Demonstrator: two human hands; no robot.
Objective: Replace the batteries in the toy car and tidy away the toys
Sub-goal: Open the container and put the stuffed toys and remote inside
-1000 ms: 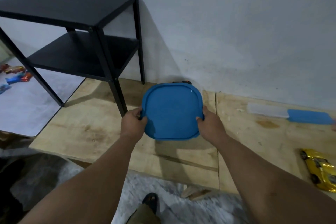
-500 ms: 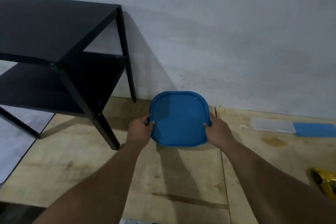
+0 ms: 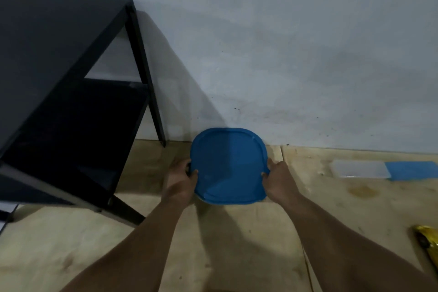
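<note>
Two bare forearms of yours reach forward from the bottom edge, over the pale plywood floor (image 3: 237,244). Your left hand (image 3: 181,179) grips the left edge of a round-cornered blue plastic container lid (image 3: 228,166), thumb on top and fingers (image 3: 194,172) curled around the rim. Your right hand (image 3: 278,178) holds the right edge the same way, fingers clenched on the rim. You hold the lid roughly level, low over the plywood near the foot of the wall; a sliver of something pale shows under its near edge, but you cannot tell from here what lies beneath it.

At the far right edge, nearer to you than the lid, the nose of a shiny gold toy car (image 3: 427,242) lies on the floor, mostly cut off by the frame. Further back on the right, a clear rectangular plastic box (image 3: 360,168) sits on the plywood, touching a flat blue rectangular lid (image 3: 412,169) beside it.

To your left stands a black two-tier metal side table (image 3: 59,66), its lower shelf dark and its back leg close to the wall. Behind everything rises a plain grey-white wall (image 3: 284,54).
</note>
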